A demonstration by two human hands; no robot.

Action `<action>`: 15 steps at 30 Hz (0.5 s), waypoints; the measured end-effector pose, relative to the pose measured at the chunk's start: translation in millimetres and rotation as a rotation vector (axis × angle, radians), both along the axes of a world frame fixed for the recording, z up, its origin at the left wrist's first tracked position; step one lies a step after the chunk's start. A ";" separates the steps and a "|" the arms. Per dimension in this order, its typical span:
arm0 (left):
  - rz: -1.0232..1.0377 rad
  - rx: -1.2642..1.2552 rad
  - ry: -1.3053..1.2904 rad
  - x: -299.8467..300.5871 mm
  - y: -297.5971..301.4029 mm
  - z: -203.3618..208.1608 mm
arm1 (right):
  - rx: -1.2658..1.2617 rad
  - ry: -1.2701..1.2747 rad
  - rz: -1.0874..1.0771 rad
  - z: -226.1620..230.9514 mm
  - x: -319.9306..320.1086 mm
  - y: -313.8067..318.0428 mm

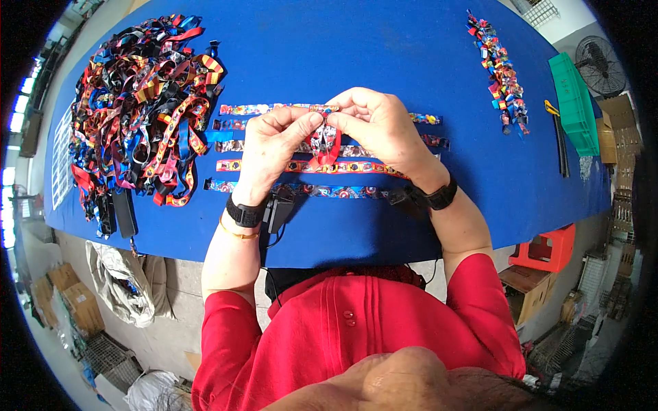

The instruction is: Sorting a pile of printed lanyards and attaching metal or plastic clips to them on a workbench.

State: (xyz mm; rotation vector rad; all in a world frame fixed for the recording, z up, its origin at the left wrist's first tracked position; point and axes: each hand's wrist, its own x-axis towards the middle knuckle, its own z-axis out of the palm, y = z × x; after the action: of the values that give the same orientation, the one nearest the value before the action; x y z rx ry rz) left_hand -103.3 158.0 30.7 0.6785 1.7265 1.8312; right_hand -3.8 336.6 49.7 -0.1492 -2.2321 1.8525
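My left hand (274, 140) and my right hand (380, 130) meet above the middle of the blue table (384, 55). Thumbs and forefingers of both pinch a printed ribbon strap (324, 142), whose red-edged loop hangs down between them. Beneath my hands, several colourful printed straps lie flat in parallel rows, among them a red and yellow strap (301, 166) and, nearest me, a blue strap (329, 191). My wrists and fingers cover parts of these rows. What exactly sits between the fingertips is too small to make out.
A tangled heap of printed straps (147, 109) covers the table's left side. At the far right lies a long row of bundled straps (499, 79). Beyond are a yellow-handled tool (552, 107), a green crate (574, 103) and a fan (600, 65). A red stool (548, 250) stands below.
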 end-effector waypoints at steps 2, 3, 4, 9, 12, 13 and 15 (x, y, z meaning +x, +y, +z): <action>0.001 0.011 0.000 0.7 -0.2 0.3 | -0.010 0.006 0.000 2.5 0.2 -0.4; 0.001 0.011 0.001 0.9 -0.7 1.4 | 0.034 -0.047 0.023 6.8 0.9 0.0; 0.004 -0.003 -0.005 1.6 -0.6 3.1 | 0.079 -0.100 0.043 9.4 2.0 0.7; -0.010 -0.004 -0.068 1.6 0.6 2.5 | 0.108 0.010 0.001 0.5 0.6 -0.3; 0.003 0.007 -0.050 2.9 1.3 0.1 | 0.085 0.000 0.004 2.2 0.3 -3.5; -0.004 -0.013 -0.051 2.5 0.8 0.5 | 0.073 -0.005 0.008 3.5 0.5 -4.8; -0.011 -0.033 -0.054 2.0 0.3 -0.1 | 0.070 -0.019 0.023 4.4 2.0 -4.1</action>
State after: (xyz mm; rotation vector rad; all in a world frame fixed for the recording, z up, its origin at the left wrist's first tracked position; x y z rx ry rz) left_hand -101.3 158.3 30.6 0.6185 1.7112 1.7937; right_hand -1.9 332.6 54.1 -0.1296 -2.3175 1.7894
